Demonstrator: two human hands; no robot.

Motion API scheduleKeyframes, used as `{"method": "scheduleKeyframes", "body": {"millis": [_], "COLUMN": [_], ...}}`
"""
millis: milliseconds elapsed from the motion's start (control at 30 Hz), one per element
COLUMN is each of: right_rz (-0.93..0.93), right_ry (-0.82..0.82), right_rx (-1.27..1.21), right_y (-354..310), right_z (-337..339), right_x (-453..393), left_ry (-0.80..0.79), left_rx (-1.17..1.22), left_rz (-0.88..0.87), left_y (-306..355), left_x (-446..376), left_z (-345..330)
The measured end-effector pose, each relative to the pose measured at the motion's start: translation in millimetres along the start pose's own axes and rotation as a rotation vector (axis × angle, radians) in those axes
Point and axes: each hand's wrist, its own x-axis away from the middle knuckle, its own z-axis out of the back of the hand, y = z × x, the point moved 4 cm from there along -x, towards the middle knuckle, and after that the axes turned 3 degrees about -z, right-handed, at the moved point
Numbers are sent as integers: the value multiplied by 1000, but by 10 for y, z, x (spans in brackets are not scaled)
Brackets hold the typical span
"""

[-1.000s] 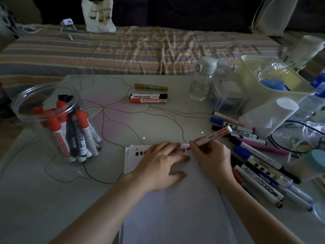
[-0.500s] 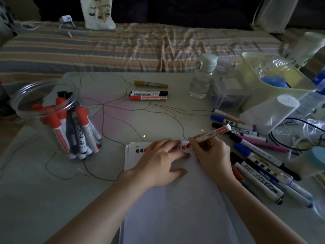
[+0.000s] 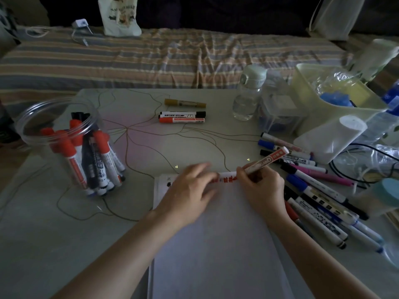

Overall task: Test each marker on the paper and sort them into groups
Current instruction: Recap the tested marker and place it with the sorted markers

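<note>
A pale, smooth table (image 3: 54, 244) bears thin, brown wavy lines across its top. Beyond it lies a bed (image 3: 151, 59) under a wrinkled striped cloth. The landmark here is the white paper (image 3: 216, 251), a flat rectangular stack at the table's near edge, with red and dark marks along its top edge.

Right of the paper lies a loose heap of markers (image 3: 319, 203), slim white barrels with blue, black, pink and red caps. Behind that heap stands a pale yellow plastic bin (image 3: 313, 87) holding crinkled clear film, with a clear water bottle (image 3: 248, 93) to its left. Left of the paper stands a clear round plastic jar (image 3: 64, 143) packed with upright red- and black-capped markers. Beyond the paper lies a trio (image 3: 182, 114) of markers side by side: one yellow, one black, one red.

The left hand (image 3: 190, 195) rests on the paper's top, fingers spread fairly wide and flat, slightly blurred. The right hand (image 3: 261, 188) pinches a red marker (image 3: 267, 160), its tip down at the paper's top edge and its barrel tilted up to the right.
</note>
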Motion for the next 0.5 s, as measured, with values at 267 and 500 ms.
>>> {"method": "scheduleKeyframes", "body": {"millis": [267,500], "right_rz": [-55,-154], "right_ry": [-187,-236], "right_rx": [-253,-418], "right_y": [-446,-895], "right_z": [188,592], "right_x": [54,561], "left_ry": [92,370], "left_rx": [-85,979], "left_rz": [59,615], "left_y": [-51,361], "left_x": [-33,224], "left_z": [134,725]}}
